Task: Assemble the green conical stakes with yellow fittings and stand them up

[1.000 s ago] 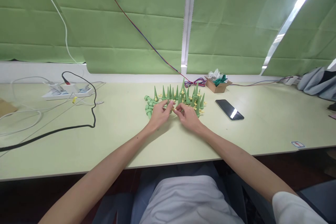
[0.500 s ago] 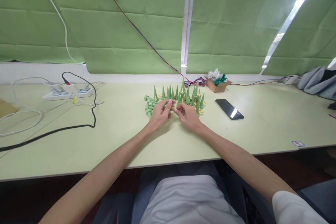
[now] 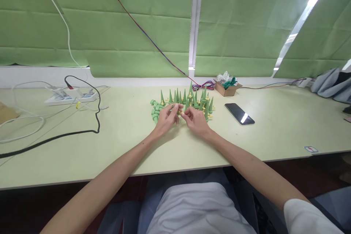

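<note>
My left hand [image 3: 166, 119] is closed in a pinch, thumb and fingers together. A bit of green shows by its fingertips, but what they hold is mostly hidden. Close beside it, my right hand [image 3: 196, 121] pinches a small yellow piece [image 3: 181, 113] between thumb and forefinger. Behind both hands stand several pointed green cones [image 3: 184, 97], some with small yellow pieces around them. Left of my left hand lie several green cylindrical parts [image 3: 155, 111] with wider ends.
A black phone [image 3: 239, 113] lies to the right. Farther back are a small cardboard box [image 3: 227, 90] with plastic inside and a coil of red-blue wire [image 3: 206, 86]. At left, a power strip [image 3: 71, 97] and a black cable [image 3: 98, 117] lie on the pale table [image 3: 120, 146].
The fingers of my left hand have shifted slightly around what they hold. My right hand and the green parts stay almost where they were.
</note>
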A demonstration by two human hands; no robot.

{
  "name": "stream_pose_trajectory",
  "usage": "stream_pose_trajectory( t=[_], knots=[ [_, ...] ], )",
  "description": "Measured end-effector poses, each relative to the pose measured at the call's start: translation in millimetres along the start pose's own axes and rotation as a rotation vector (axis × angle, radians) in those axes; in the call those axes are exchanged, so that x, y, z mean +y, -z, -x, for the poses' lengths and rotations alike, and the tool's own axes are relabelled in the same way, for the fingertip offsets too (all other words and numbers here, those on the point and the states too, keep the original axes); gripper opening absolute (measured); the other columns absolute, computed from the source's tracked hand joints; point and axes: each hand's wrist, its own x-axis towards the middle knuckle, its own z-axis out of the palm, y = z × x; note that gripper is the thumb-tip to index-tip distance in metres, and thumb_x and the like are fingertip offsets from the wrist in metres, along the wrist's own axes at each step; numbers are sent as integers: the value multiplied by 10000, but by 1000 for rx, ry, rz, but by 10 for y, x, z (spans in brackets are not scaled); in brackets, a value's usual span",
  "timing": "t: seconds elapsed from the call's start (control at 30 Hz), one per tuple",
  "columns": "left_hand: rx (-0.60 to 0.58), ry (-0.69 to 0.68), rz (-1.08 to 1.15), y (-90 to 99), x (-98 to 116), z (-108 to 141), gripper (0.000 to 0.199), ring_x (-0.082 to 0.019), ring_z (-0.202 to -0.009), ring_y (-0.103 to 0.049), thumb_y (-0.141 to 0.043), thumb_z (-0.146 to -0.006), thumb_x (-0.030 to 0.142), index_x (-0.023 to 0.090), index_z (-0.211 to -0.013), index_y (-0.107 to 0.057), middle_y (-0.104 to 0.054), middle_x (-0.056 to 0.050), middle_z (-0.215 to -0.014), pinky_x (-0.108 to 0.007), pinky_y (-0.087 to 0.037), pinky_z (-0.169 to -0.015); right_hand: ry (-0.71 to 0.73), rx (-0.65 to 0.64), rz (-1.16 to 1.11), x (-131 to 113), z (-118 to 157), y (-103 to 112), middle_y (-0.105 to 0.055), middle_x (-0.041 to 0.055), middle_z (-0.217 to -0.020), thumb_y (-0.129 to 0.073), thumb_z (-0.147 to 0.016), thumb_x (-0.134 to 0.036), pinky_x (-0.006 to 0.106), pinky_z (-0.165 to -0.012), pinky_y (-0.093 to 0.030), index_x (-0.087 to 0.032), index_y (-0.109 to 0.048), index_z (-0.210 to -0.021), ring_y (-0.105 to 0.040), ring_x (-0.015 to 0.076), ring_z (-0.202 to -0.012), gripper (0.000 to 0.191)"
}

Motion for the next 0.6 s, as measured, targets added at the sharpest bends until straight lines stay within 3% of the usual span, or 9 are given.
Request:
stream_pose_trajectory(
  t=[0.37, 0.6],
  knots=[
    [24, 32, -15, -14, 32, 16, 424, -70, -427, -508, -561, -903, 574, 164, -928, -664, -627, -27, -800, -245, -391, -415, -9, -19, 26, -5, 11, 1, -572, -16, -659, -537, -925, -341, 254, -579, -349, -214, -470, -773, -498, 131, -570, 209],
    [11, 18, -23, -26, 17, 23, 421, -83, -415, -498, -560, -907, 572, 163, -915, -661, -586, 4, -643, -242, -380, -427, -18, -38, 82, 13, 12, -1, -569, -18, -648, -508, -944, -334, 252, -577, -334, -211, -480, -778, -487, 131, -566, 209]
  ],
)
